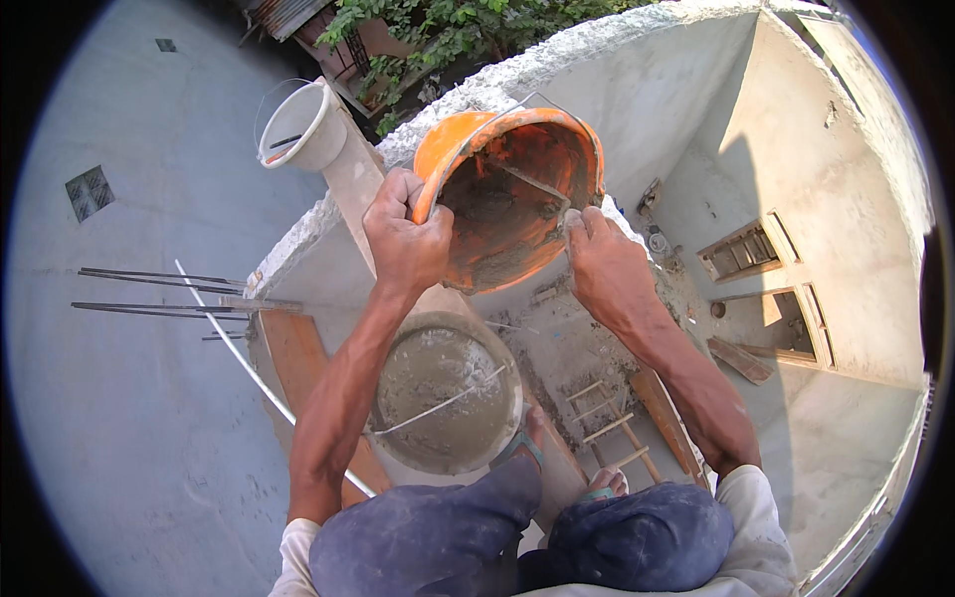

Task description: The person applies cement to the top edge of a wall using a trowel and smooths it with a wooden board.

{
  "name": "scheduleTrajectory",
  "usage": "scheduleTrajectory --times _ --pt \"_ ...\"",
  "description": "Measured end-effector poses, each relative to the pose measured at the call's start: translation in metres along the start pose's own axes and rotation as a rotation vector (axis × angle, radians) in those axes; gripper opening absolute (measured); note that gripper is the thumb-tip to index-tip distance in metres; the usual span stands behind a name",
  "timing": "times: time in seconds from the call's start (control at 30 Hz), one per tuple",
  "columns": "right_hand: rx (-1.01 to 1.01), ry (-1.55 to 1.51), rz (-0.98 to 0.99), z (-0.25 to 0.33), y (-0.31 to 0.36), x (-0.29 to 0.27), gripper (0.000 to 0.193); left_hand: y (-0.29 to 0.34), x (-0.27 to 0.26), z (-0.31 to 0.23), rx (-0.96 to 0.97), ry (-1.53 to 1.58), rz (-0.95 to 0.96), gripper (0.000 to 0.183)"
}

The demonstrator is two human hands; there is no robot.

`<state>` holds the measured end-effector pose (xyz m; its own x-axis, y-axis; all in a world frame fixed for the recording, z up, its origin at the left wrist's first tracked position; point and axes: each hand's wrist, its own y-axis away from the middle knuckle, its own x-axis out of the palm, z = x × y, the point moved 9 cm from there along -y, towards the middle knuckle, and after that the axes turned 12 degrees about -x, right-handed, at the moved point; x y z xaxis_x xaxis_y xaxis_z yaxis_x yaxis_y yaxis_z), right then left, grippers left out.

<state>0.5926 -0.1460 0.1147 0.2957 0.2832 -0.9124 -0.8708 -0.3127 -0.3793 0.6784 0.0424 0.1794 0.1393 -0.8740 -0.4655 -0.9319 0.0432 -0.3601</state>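
Note:
My left hand is closed around the left rim of a tilted orange bucket. My right hand is closed at the bucket's lower right rim, near a pale cord or strip running down its inside. Grey, wet-looking mortar coats the bucket's inner wall, and its mouth faces me. A thin wire handle arches over the top. Below my hands stands a round grey tub with wet mortar in it, crossed by a thin pale cord.
Ahead, a white bucket stands on a narrow plank beside a rough wall top. Steel bars jut out on the left near a white pipe. A room with a wooden ladder lies far below; my sandalled feet rest on narrow boards.

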Motion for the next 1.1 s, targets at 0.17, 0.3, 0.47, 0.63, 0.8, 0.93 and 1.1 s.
scheduleTrajectory --times 0.17,0.3,0.47,0.63,0.8,0.93,1.1 --pt "-0.124 0.003 0.012 -0.002 0.004 0.021 0.028 0.001 0.002 -0.001 -0.005 0.018 -0.027 0.02" --pt "0.146 -0.024 0.078 -0.017 0.008 0.007 0.024 0.007 0.002 -0.006 0.055 0.005 -0.021 0.016" --pt "0.433 -0.322 0.389 -0.032 0.015 0.01 0.024 0.027 0.014 -0.045 0.345 -0.088 0.104 0.019" --pt "0.035 -0.698 -0.067 -0.041 0.019 0.006 0.033 0.03 0.006 -0.056 0.275 0.094 0.188 0.022" --pt "0.422 -1.24 0.282 -0.018 0.04 0.048 0.031 0.021 0.01 -0.039 0.125 0.319 0.225 0.029" --pt "0.568 -1.55 0.211 0.008 0.055 0.057 0.025 0.021 0.032 0.001 -0.166 0.431 0.216 0.031" --pt "0.663 -1.714 0.124 0.009 0.076 0.058 0.027 0.013 0.041 0.054 -0.406 0.367 0.149 0.028"
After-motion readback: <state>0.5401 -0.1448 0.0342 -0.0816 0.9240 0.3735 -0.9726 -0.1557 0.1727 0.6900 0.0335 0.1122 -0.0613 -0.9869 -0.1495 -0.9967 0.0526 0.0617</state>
